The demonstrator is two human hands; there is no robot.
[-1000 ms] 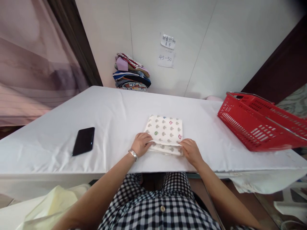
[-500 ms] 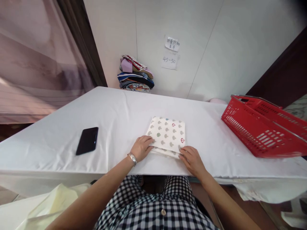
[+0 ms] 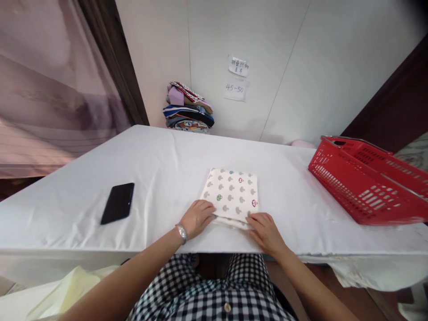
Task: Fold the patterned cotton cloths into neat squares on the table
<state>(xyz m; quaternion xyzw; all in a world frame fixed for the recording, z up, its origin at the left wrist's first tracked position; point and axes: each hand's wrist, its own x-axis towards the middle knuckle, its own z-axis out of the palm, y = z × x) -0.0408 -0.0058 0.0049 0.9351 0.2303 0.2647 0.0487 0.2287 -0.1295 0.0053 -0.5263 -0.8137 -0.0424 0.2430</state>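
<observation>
A folded white cloth (image 3: 230, 191) printed with grey mushrooms and a few red, green and blue ones lies near the front edge of the table. At its near left corner, my left hand (image 3: 198, 218), with a silver bracelet on the wrist, pinches the upper layer, fingers on top. My right hand (image 3: 266, 232) grips the near right corner in the same way. Between the hands, a lower layer of the cloth shows below the upper fold. Both thumbs are partly hidden by the fingers and fabric.
A black phone (image 3: 117, 203) lies to the left on the white-covered table (image 3: 160, 178). The red plastic basket (image 3: 364, 183) stands at the right. Behind the table's far edge is a stack of folded clothes (image 3: 189, 109) against the wall, beside paper signs (image 3: 236, 89).
The view has tilted slightly, so everything sits a little lower. My right fingertips have shifted slightly inward along the cloth's near edge. Both hands stay at its near corners.
</observation>
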